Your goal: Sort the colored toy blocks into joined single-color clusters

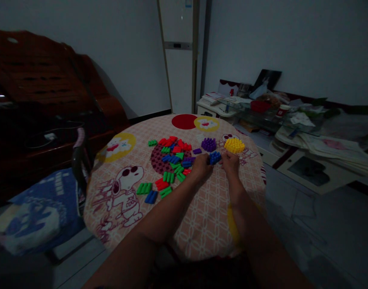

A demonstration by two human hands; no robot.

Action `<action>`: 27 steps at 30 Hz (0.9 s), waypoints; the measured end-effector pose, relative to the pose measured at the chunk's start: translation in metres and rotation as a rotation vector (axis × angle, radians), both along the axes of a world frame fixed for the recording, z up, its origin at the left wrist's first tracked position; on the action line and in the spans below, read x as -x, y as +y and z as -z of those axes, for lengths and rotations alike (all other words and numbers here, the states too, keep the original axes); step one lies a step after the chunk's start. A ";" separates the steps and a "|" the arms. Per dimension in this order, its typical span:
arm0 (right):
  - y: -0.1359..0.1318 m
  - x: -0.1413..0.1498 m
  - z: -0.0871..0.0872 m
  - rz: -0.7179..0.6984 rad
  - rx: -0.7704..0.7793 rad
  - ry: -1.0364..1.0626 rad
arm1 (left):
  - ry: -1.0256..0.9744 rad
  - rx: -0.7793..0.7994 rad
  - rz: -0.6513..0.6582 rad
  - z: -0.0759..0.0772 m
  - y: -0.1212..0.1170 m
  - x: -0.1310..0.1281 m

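A cluster of blue building blocks, with bumps on top, stands on the table between my two hands. My left hand has its fingers closed at the cluster's left side. From the right, my right hand pinches at its right edge; the fingertips are small and dark here. Just behind sits a purple block cluster, and a yellow block cluster lies beyond my right hand. One loose purple block is near my left hand. Loose green blocks, red blocks and blue blocks spread to the left.
A patterned cloth covers the round table. On the left are a chair with a blue cloth and a wooden bench. A cluttered low cabinet runs along the right wall. A tall white appliance stands behind.
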State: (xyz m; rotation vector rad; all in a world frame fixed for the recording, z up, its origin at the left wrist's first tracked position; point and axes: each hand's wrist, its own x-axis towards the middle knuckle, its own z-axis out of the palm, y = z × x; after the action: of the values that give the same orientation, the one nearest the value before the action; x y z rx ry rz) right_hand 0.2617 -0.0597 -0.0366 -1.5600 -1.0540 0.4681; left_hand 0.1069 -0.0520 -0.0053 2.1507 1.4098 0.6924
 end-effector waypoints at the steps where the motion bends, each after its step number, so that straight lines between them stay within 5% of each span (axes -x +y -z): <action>1: 0.000 0.000 0.001 0.002 -0.004 0.001 | -0.005 0.008 -0.002 0.001 0.000 0.000; 10: 0.002 -0.001 0.003 0.000 -0.003 -0.011 | -0.094 0.031 -0.115 0.001 0.002 -0.003; 18: 0.001 -0.003 0.005 0.009 0.002 -0.017 | -0.058 0.041 -0.086 0.005 0.004 -0.004; 22: 0.003 -0.006 0.010 0.014 0.018 -0.021 | 0.018 -0.030 -0.063 -0.016 0.012 0.019; 27: 0.004 -0.006 0.010 0.010 0.021 -0.019 | 0.278 -0.108 -0.210 -0.052 0.031 0.086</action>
State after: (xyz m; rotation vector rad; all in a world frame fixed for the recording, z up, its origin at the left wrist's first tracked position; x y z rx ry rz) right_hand 0.2677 -0.0557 -0.0469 -1.5904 -1.0581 0.4598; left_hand 0.0210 -0.0205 0.0465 2.2714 1.8009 0.5712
